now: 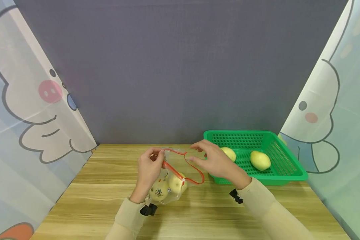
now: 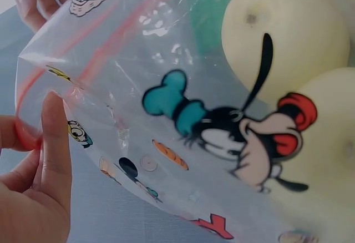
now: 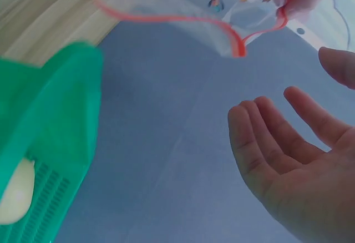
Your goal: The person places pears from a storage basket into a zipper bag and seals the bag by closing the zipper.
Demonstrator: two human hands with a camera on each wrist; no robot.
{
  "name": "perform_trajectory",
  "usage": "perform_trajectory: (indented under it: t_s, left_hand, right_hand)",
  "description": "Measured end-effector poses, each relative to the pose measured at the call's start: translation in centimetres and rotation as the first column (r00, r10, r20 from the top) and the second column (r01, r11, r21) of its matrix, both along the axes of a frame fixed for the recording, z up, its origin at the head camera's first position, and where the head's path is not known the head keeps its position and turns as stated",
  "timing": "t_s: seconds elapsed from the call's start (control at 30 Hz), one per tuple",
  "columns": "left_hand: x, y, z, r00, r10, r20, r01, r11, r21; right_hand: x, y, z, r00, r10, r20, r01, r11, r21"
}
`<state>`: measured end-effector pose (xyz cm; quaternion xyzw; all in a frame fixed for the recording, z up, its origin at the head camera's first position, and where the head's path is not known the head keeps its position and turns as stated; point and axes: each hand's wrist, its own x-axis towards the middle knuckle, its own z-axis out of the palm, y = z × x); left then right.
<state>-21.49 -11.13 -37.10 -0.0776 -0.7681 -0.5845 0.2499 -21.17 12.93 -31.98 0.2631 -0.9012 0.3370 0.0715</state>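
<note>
Bag (image 1: 174,171), left of basket (image 1: 268,180), is pinched at one edge by left hand (image 1: 149,167), right hand (image 1: 213,160) loosely spread nearby, so fruit (image 1: 177,186) inside could be spilled if that lone grip slips.

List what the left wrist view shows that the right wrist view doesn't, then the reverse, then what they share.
Only the left wrist view shows the two pale yellow fruits inside the clear bag and the large printed dog's face.
Only the right wrist view shows the wooden tabletop and a fruit in the green basket.
Both show the bag's red seal, part of the basket, the left hand and the right hand.
</note>
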Motion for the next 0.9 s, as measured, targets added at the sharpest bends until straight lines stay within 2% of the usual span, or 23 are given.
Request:
perform_trajectory:
  t_s: [0.1, 0.3, 0.7, 0.9]
  left_hand:
    - [0.0, -0.1, 0.0, 1.000, -0.003, 0.002, 0.003, 1.000, -0.005]
    - [0.0, -0.3, -0.2, 1.000, -0.015, 0.002, 0.015, 1.000, -0.002]
    - [-0.1, -0.4, -0.3, 0.999, -0.035, 0.006, 0.035, 0.999, 0.017]
    - [-0.1, -0.5, -0.5, 0.999, -0.035, 0.021, 0.034, 0.999, 0.022]
  right_hand:
    - [-0.2, 0.6, 0.1, 1.000, -0.022, -0.021, 0.023, 0.996, 0.083]
    - [-0.5, 1.9, -0.1, 0.997, -0.066, -0.040, 0.073, 0.970, 0.232]
    - [-1.6, 4.4, -0.8, 0.990, -0.118, -0.083, 0.140, 0.923, 0.358]
    - [-2.1, 5.8, -1.2, 0.984, -0.168, -0.055, 0.176, 0.909, 0.379]
